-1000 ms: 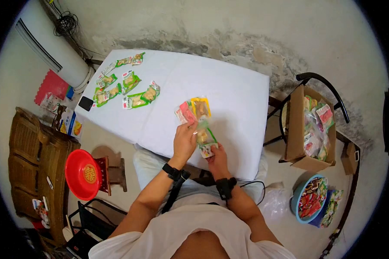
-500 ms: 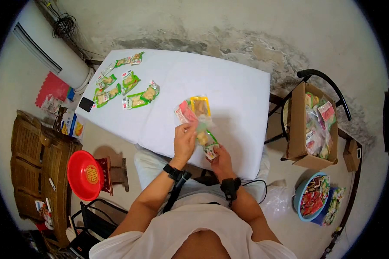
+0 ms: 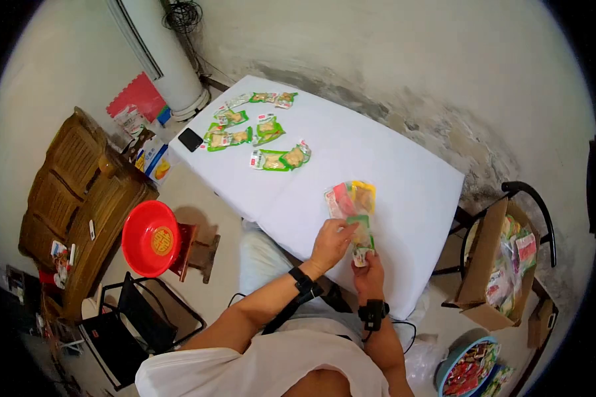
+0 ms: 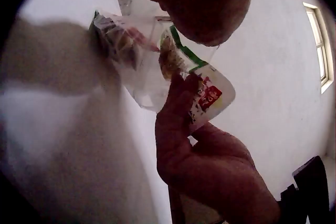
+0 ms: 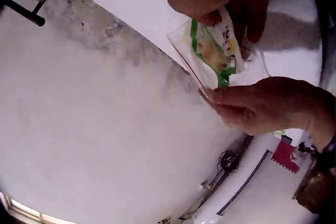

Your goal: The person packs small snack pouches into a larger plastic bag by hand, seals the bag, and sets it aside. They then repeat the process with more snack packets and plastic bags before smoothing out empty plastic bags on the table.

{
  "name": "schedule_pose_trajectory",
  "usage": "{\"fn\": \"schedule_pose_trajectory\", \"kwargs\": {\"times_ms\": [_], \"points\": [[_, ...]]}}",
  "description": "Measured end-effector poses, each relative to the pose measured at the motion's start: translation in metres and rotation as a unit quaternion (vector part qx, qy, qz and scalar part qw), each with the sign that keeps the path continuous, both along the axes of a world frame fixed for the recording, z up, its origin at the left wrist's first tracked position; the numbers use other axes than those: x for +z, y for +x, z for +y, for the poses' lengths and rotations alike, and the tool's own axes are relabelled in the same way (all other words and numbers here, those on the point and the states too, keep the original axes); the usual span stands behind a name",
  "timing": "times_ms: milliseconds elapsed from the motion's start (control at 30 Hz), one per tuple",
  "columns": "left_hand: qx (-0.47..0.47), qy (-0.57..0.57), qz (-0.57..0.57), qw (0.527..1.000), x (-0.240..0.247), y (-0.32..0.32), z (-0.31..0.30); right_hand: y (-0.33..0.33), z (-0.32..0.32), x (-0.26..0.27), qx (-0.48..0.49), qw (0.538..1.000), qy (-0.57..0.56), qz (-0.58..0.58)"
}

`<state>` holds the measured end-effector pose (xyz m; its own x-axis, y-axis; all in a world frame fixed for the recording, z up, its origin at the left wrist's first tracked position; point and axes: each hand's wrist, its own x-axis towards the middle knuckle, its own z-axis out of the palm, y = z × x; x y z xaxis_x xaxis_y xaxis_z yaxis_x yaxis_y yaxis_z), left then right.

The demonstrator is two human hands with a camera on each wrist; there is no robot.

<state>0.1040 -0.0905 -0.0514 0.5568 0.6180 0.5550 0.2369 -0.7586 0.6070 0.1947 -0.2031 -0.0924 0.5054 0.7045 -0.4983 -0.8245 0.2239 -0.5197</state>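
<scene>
Left hand, right hand pinch clear green-trimmed packet — perhaps tan snacks

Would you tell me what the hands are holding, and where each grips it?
A green packet: the right hand pinches its lower, labelled end, the left hand its upper part.
</scene>
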Motion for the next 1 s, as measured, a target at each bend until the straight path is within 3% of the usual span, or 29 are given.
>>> {"fn": "schedule_pose_trajectory", "kwargs": {"times_ms": [167, 233, 333, 400, 433, 467, 500, 533, 567, 600, 633, 667, 700, 767, 833, 867, 900, 933, 967, 1000], "points": [[-0.02, -0.052, 0.018, 0.998, 0.0, -0.008, 0.005, 0.003, -0.027, 0.02, 0.021, 0.997, -0.009, -0.069], [-0.032, -0.066, 0.027, 0.997, 0.008, -0.011, 0.005, 0.015, -0.056, 0.033, 0.096, 0.965, -0.079, -0.229], [-0.041, -0.1, 0.019, 0.994, 0.006, -0.02, 0.002, 0.032, -0.092, 0.06, 0.156, 0.96, -0.086, -0.216], [-0.04, -0.12, 0.002, 0.992, 0.0, -0.03, -0.005, 0.036, -0.093, 0.062, 0.112, 0.972, -0.036, -0.205], [-0.129, -0.284, -0.061, 0.948, -0.003, -0.037, -0.01, 0.031, -0.09, 0.077, 0.066, 0.98, 0.015, -0.189], [-0.215, -0.436, -0.123, 0.865, -0.005, -0.041, -0.015, 0.022, -0.079, 0.09, 0.034, 0.984, 0.02, -0.172], [-0.216, -0.436, -0.124, 0.865, -0.001, -0.044, -0.021, 0.017, -0.066, 0.094, 0.033, 0.984, 0.02, -0.173], [-0.242, -0.508, -0.168, 0.809, 0.009, -0.047, -0.03, 0.015, -0.056, 0.093, 0.073, 0.9, -0.053, -0.425], [-0.266, -0.576, -0.21, 0.744, 0.015, -0.049, -0.035, 0.01, -0.047, 0.09, 0.107, 0.748, -0.123, -0.644], [-0.266, -0.576, -0.21, 0.744, 0.014, -0.048, -0.034, -0.001, -0.035, 0.082, 0.128, 0.854, -0.104, -0.493], [-0.191, -0.596, -0.197, 0.755, 0.013, -0.046, -0.033, -0.013, -0.023, 0.074, 0.144, 0.931, -0.082, -0.325], [-0.116, -0.612, -0.183, 0.761, 0.011, -0.044, -0.03, -0.025, -0.011, 0.074, 0.144, 0.931, -0.083, -0.325], [-0.116, -0.613, -0.182, 0.76, 0.007, -0.046, -0.023, -0.036, 0.001, 0.076, 0.172, 0.914, -0.064, -0.363], [-0.054, -0.676, -0.264, 0.686, -0.003, -0.054, 0.006, -0.04, 0.006, 0.078, 0.199, 0.894, -0.047, -0.399], [0.004, -0.665, -0.272, 0.695, -0.019, -0.06, 0.043, -0.033, -0.003, 0.079, 0.162, 0.803, -0.104, -0.564], [0.028, -0.668, -0.286, 0.686, -0.013, -0.062, 0.061, -0.025, -0.009, 0.079, 0.154, 0.805, -0.116, -0.561], [0.049, -0.674, -0.296, 0.675, -0.008, -0.064, 0.081, -0.013, -0.015, 0.08, 0.111, 0.72, -0.146, -0.669], [0.034, -0.649, -0.292, 0.701, -0.011, -0.068, 0.104, -0.001, -0.021, 0.081, 0.071, 0.617, -0.176, -0.764], [0.019, -0.619, -0.26, 0.741, -0.022, -0.072, 0.133, 0.01, -0.024, 0.081, 0.064, 0.616, -0.196, -0.761], [0.02, -0.596, -0.248, 0.764, -0.029, -0.074, 0.163, 0.021, -0.026, 0.081, 0.045, 0.571, -0.2, -0.795]]}}
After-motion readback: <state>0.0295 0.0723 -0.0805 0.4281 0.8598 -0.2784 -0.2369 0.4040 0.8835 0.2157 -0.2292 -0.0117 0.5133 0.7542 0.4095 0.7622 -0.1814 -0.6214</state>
